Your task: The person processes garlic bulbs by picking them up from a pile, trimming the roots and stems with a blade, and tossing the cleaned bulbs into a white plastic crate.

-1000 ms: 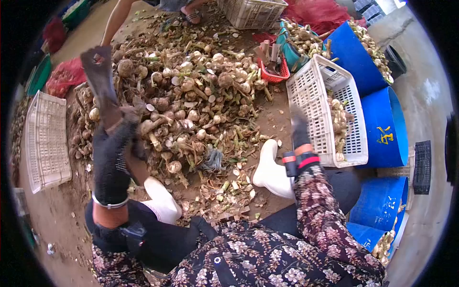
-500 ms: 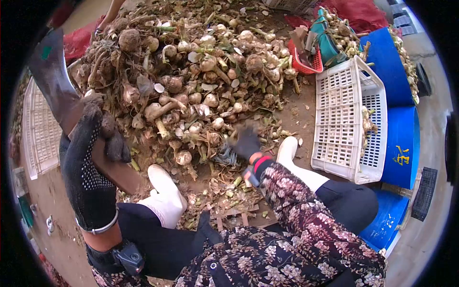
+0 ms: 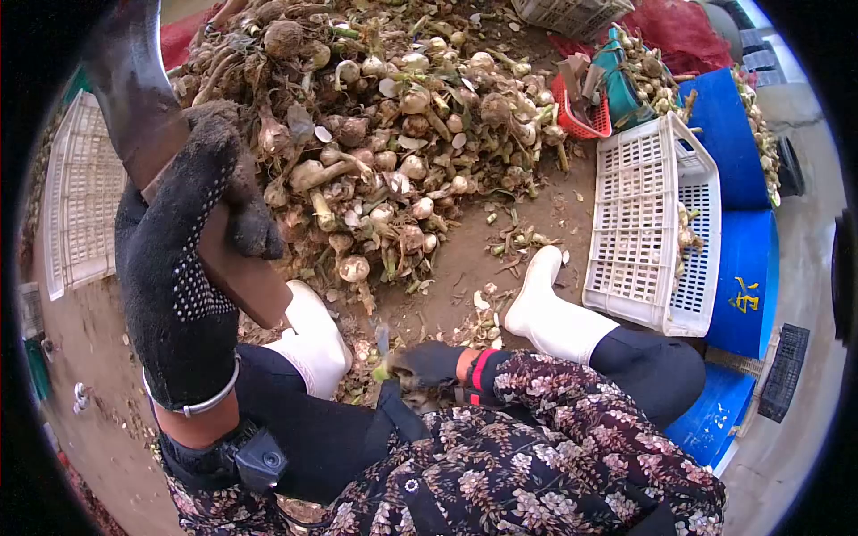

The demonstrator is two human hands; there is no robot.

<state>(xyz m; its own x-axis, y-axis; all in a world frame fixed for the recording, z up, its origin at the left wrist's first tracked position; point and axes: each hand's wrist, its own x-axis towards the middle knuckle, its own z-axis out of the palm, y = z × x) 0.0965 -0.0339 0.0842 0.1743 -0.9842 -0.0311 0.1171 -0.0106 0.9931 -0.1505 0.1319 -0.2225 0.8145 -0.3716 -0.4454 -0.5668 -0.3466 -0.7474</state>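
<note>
My left hand [image 3: 183, 259], in a black glove with white dots, is wrapped around the brown wooden handle [image 3: 237, 277] of a broad-bladed knife [image 3: 134, 85]. Its dark blade points up and away at the left. My right hand [image 3: 427, 364], also dark-gloved, is low between my knees, close to my lap. Its fingers curl in and are blurred; a small bluish-green bit shows at their tips, and I cannot tell what it is. Ahead lies a big heap of garlic-like bulbs [image 3: 412, 167] with stalks, roots and soil. One pale bulb [image 3: 354, 269] sits at its near edge.
White boots [image 3: 545, 295] stand on the brown floor among trimmings. To the right are white plastic crates [image 3: 630, 223], a red basket [image 3: 581, 121] and blue containers [image 3: 746, 277]. Another white crate [image 3: 85, 196] stands at the left. Part of another person's arm [image 3: 231, 9] shows behind the heap.
My right hand has drawn back from the heap's near edge toward my lap. Leafy debris there is gone, baring floor by the right boot. The left hand and knife shifted slightly right in view.
</note>
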